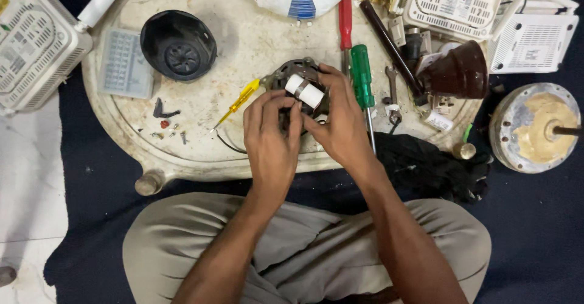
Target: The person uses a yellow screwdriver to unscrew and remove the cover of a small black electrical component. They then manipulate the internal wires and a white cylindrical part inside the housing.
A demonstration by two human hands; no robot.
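Left hand: the left hand [271, 136] is curled, its fingertips pressed on the near side of a dark round motor stator [298, 82]; I cannot tell whether it grips the stator or only steadies it.
Right hand: the right hand [340, 118] is partly closed, thumb and fingers pinching one white cylindrical capacitor [304, 91] that lies tilted across the top of the stator.
Stator place: it sits on the near middle of a round cream tray table [243, 42], mostly hidden by both hands.
Screwdrivers: three. One small yellow tester screwdriver [238, 102] lies just left of the left hand; one green-handled screwdriver [362, 76] touches the right hand's far side; one red-handled screwdriver [345, 21] lies beyond it.
Spanner: one small open-ended spanner [393, 91], right of the green handle.
Black cover: one round black plastic housing [178, 44], open side up, on the table's left part.
Loose screws: a few small screws [170, 132] near the table's left near edge; count unclear.
Brown cup-shaped cover: one brown cover [457, 73] at the table's right edge.
Motor rotor housing: one grey disc with shaft [535, 127] on the dark floor mat, well right.
White vented boxes: three, one white box [33, 42] far left, two at top right.
Black cloth: one black cloth [426, 164] by the right forearm.
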